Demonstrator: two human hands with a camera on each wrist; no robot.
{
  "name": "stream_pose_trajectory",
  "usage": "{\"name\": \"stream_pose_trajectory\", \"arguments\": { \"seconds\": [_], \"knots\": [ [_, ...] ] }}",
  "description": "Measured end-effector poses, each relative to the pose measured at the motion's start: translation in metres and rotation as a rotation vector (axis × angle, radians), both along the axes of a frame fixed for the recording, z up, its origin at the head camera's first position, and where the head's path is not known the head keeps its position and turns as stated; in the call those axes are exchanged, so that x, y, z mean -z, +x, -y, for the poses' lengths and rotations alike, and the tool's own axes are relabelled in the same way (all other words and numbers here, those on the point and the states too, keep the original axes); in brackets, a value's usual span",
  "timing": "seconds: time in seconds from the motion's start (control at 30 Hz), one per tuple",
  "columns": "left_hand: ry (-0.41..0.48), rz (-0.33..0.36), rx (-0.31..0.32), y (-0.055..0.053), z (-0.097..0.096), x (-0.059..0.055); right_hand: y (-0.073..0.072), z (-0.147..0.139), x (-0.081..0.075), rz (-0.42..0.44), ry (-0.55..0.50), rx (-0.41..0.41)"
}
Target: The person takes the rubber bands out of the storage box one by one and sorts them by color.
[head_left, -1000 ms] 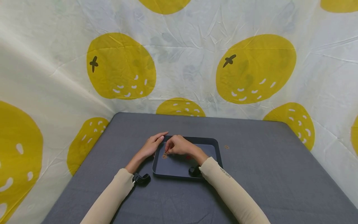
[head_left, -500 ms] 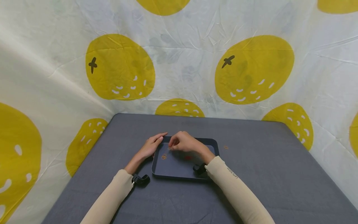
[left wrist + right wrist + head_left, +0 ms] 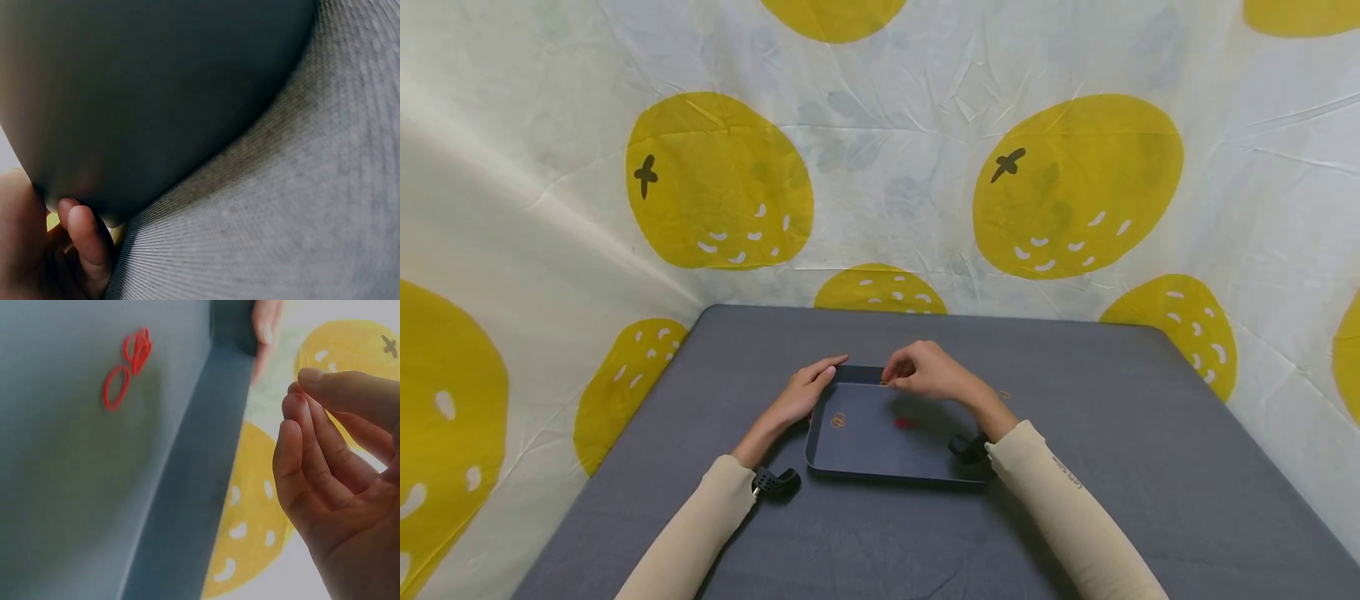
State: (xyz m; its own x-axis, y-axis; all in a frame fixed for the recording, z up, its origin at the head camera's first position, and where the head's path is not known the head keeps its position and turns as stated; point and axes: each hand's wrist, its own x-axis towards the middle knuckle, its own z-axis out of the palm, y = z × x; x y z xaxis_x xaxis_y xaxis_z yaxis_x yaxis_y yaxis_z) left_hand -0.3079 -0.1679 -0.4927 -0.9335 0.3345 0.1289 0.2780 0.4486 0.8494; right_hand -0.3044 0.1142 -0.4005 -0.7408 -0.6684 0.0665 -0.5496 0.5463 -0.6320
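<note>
A shallow dark grey tray (image 3: 895, 477) lies on the table. My left hand (image 3: 796, 395) holds its far left corner; in the left wrist view, fingers (image 3: 87, 234) curl up against the tray's wall. Over the far rim, my right hand (image 3: 928, 371) pinches a thin orange rubber band (image 3: 885, 383) between thumb and fingertips. The right wrist view shows those fingers bunched together, with the band barely visible. Inside the tray, a few orange rubber bands (image 3: 838, 421) sit at the left and red rubber bands (image 3: 139, 353) lie near the middle.
Another orange rubber band (image 3: 1004, 395) lies on the grey table (image 3: 1075, 467), right of the tray. Behind the table hangs a white cloth (image 3: 895, 200) printed with yellow fruit. A black wrist camera (image 3: 967, 448) hangs over the tray's near right part.
My right hand has lifted away from the orange bands at the tray's left and moved right and back toward the far rim, one band pinched in it. The left hand stays at the corner.
</note>
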Motion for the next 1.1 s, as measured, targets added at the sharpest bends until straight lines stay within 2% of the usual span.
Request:
{"name": "stream_pose_trajectory", "arguments": {
  "seconds": [0.23,0.43,0.9,1.1],
  "knots": [
    [0.025,0.036,0.029,0.002,0.001,-0.001,0.007,-0.027,-0.01,-0.001,-0.014,0.056],
    [0.021,0.022,0.001,0.003,0.002,-0.001,0.011,-0.048,-0.013,-0.024,-0.046,0.088],
    [0.031,0.045,0.0,0.003,0.001,0.001,0.018,-0.098,-0.008,-0.006,-0.071,0.196],
    [0.045,0.041,0.011,0.002,0.0,0.001,0.019,-0.12,-0.001,-0.012,-0.079,0.251]
  ]
}}
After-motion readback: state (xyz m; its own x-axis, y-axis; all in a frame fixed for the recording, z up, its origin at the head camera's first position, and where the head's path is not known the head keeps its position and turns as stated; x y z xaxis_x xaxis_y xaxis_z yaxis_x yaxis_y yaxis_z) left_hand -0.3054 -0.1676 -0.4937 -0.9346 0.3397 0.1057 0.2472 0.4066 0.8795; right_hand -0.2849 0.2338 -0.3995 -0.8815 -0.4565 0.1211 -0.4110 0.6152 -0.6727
